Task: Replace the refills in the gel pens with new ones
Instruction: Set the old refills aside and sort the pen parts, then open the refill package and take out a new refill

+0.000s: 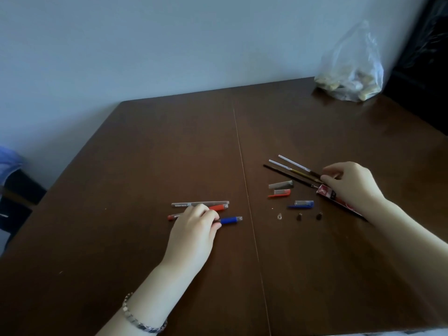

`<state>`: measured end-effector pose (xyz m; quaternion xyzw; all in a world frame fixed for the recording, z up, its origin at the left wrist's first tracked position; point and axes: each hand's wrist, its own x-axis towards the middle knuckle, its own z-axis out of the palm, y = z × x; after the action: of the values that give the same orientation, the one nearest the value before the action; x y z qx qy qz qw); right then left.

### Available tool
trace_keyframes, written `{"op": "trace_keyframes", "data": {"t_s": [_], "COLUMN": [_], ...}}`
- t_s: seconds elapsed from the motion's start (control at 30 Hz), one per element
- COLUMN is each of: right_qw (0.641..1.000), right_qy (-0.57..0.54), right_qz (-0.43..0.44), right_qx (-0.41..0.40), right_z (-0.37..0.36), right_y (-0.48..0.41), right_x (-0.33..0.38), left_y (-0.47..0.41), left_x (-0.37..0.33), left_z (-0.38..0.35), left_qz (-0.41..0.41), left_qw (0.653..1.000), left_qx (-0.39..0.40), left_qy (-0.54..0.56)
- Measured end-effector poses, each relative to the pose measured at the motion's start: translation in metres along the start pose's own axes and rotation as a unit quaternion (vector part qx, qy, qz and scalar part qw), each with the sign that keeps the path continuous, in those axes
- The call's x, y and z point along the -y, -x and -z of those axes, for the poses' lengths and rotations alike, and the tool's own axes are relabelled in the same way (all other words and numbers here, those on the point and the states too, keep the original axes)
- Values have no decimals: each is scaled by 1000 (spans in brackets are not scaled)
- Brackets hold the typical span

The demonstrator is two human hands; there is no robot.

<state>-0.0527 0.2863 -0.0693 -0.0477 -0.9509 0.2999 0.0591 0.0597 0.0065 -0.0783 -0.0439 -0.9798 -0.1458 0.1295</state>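
Note:
Three pen barrels lie left of the table seam: a clear one (200, 203), a red-grip one (219, 207) and a blue-grip one (231, 219). My left hand (194, 229) rests on them, fingers curled around the blue-grip barrel. To the right lie three refills (288, 167), three caps (grey (281, 184), red (279, 193), blue (301, 204)) and three small tips (300, 217). My right hand (351, 183) pinches the near ends of the refills, above a red refill packet (327, 193) partly hidden under my wrist.
A dark wooden table (169, 141) with a seam down its middle stands against a pale wall. A clear plastic bag (351, 78) with pale lumps sits at the far right corner. A dark chair (17, 197) is off the left edge.

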Motion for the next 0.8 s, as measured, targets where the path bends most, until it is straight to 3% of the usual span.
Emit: {"op": "trace_keyframes", "data": {"t_s": [0.1, 0.27, 0.4, 0.53, 0.63, 0.73, 0.8], "right_qw": [999, 980, 985, 998, 993, 939, 889], "right_qy": [37, 154, 125, 19, -118, -309, -380], "right_qz": [40, -26, -36, -19, 24, 11, 11], "right_qx": [-5, 125, 114, 58, 20, 152, 255], "right_z": [17, 43, 42, 52, 63, 54, 37], "right_y": [14, 37, 42, 50, 66, 87, 99], "right_x": [-8, -42, -49, -35, -1, 45, 66], "left_y": [0, -1, -4, -3, -2, -7, -11], "left_x": [2, 0, -12, -20, -33, -53, -60], "left_z": [-1, 2, 0, -2, 9, 27, 34], "left_qz": [-10, -23, -52, -46, -30, 28, 52], "left_qw": [1000, 999, 998, 995, 979, 923, 856], "left_qx": [8, -10, -32, -38, -43, 23, 82], "left_qy": [-24, -24, 13, 76, 195, 384, 507]}}
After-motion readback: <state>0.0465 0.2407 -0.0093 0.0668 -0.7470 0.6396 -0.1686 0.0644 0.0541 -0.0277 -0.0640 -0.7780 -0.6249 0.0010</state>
